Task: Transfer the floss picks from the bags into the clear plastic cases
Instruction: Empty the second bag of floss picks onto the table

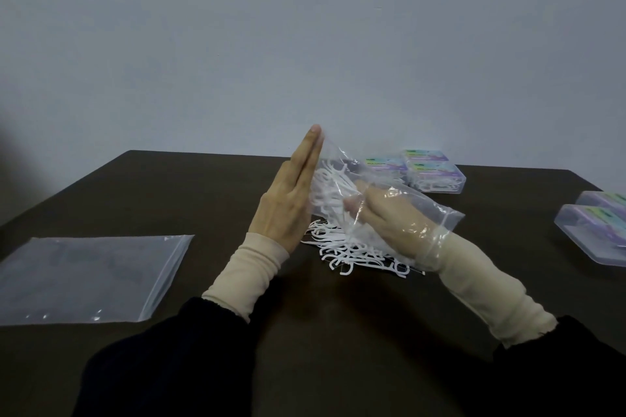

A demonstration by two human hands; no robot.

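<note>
Clear bag: lifted over the surface, right hand inside, grip unclear.
Left hand: flat, straight fingers against bag.
Floss picks: inside bag, others piled beneath.
Clear cases: far right.

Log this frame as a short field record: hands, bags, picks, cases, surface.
left hand: flat, fingers straight, against the outside of the held bag
right hand: inside the held bag, among picks
picks in bag: white, some left
loose picks: pile on table under the hands
empty bag: flat, at left
far cases: back right, picks inside
near cases: right edge, closed
table: dark brown
</note>
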